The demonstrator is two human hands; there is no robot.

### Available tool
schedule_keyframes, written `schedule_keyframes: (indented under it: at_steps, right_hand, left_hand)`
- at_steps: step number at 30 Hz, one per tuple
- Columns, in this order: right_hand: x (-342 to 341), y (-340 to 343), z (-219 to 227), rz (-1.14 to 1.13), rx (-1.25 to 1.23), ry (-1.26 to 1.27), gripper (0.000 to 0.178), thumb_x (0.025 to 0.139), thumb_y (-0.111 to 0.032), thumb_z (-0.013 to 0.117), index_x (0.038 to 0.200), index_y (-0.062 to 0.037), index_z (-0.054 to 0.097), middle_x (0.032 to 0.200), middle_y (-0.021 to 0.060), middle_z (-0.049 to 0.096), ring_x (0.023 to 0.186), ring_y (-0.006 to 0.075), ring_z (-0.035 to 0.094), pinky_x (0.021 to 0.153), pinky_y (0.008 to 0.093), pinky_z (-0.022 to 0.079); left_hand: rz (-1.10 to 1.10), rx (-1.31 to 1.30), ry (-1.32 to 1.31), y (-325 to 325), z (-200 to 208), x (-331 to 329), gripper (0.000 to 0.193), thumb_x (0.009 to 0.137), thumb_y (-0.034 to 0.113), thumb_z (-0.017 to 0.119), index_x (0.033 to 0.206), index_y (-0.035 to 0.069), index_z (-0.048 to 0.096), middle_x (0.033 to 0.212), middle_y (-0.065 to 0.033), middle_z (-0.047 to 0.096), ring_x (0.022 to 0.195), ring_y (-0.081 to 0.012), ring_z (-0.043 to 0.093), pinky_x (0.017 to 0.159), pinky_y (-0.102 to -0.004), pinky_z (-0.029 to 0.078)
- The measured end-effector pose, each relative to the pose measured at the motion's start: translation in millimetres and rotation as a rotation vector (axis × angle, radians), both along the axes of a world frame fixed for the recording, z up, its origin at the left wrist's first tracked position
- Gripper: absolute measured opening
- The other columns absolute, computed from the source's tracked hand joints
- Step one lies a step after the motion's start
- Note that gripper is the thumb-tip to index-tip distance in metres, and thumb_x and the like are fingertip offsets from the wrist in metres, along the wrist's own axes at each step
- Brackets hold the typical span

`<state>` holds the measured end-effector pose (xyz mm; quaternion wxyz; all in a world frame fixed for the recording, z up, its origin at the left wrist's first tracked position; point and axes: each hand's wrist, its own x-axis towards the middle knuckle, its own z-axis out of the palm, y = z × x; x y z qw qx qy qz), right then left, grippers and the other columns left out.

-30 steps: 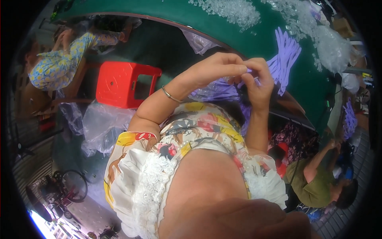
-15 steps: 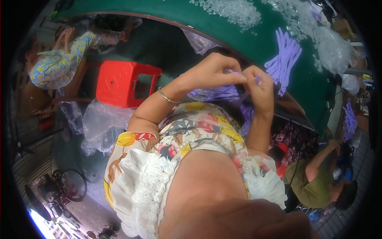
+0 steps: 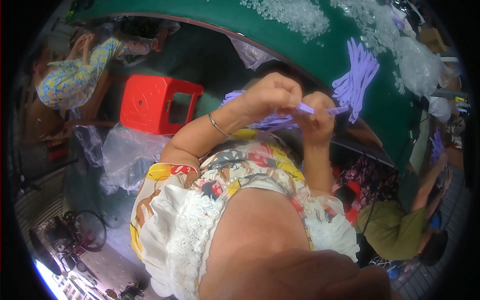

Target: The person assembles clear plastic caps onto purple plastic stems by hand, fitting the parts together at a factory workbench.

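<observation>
A thin purple strap point(image 3: 306, 108) is stretched between my two hands, just in front of my body. One part of it is pinched by the closed fingers of my left hand point(image 3: 274, 96), which has a bangle on its wrist. The closed fingers of my right hand point(image 3: 316, 120) grip it farther right, and a short flat end sticks out beyond them. Behind and below my hands lies a pile of purple straps point(image 3: 272, 121), partly hidden by my left forearm. A bundle of similar straps point(image 3: 356, 80) rests on the green table point(image 3: 280, 50) near its edge.
Small clear plastic pieces point(image 3: 295, 17) are heaped on the table, with a clear plastic bag point(image 3: 419, 65) at right. A red stool point(image 3: 145, 105) and plastic sheeting point(image 3: 127, 155) are at left. Other people sit at far left point(image 3: 70, 82) and lower right point(image 3: 395, 230).
The strap now shows stretched between my hands, its end past my right fingers. My right hand has shifted slightly left and down. The person at lower right has moved an arm toward purple straps.
</observation>
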<state>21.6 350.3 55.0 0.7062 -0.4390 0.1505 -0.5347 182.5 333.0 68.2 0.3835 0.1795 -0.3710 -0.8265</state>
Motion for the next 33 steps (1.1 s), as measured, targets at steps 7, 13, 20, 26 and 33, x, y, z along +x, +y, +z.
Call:
schedule_keyframes:
  at_steps: [7,13,20,26,33]
  right_hand:
    - [6,-3,28,-0.488,-0.19,0.481,0.022,0.072,-0.011,0.072,0.084,-0.0008,0.057,0.076,0.0015,0.05,0.062,0.007,0.047,0.052,0.0181,0.035]
    - [-9,-18,28,-0.588,-0.519,0.776,0.03,0.062,0.0,0.075,0.089,-0.0052,0.065,0.088,0.0043,0.051,0.074,0.01,0.051,0.059,0.0196,0.04]
    - [-10,-17,11,-0.483,-0.298,0.535,0.024,0.067,-0.002,0.073,0.088,0.0004,0.063,0.085,0.0044,0.057,0.072,0.0086,0.052,0.061,0.018,0.04]
    - [-7,-19,9,-0.533,-0.231,0.511,0.021,0.07,-0.002,0.071,0.089,0.001,0.062,0.084,0.0039,0.057,0.072,0.0085,0.053,0.062,0.0185,0.041]
    - [-2,-20,12,-0.52,-0.355,0.857,0.021,0.072,-0.002,0.069,0.091,0.0001,0.06,0.08,0.0043,0.057,0.07,0.0085,0.054,0.059,0.0208,0.041]
  left_hand:
    - [0.02,-0.183,-0.304,-10,10,3,0.028,0.082,0.027,0.058,0.073,0.001,0.061,0.065,-0.0039,0.055,0.058,-0.0084,0.049,0.054,-0.0197,0.038]
    - [0.045,-0.189,-0.208,-15,2,4,0.025,0.089,0.025,0.053,0.093,0.002,0.059,0.071,0.0008,0.054,0.066,-0.0043,0.048,0.055,-0.0178,0.035]
    - [0.04,-0.209,-0.158,-13,-2,4,0.025,0.089,0.026,0.053,0.089,0.002,0.057,0.069,0.0003,0.051,0.063,-0.0055,0.045,0.055,-0.0177,0.035]
    - [0.056,-0.005,-0.037,-14,-10,1,0.023,0.088,0.024,0.055,0.093,0.002,0.056,0.073,-0.0019,0.054,0.063,-0.0073,0.047,0.056,-0.0182,0.037]
    - [0.294,0.497,0.502,-12,-27,-12,0.021,0.086,0.022,0.057,0.098,0.004,0.056,0.084,-0.0038,0.058,0.073,-0.0116,0.052,0.066,-0.0261,0.043]
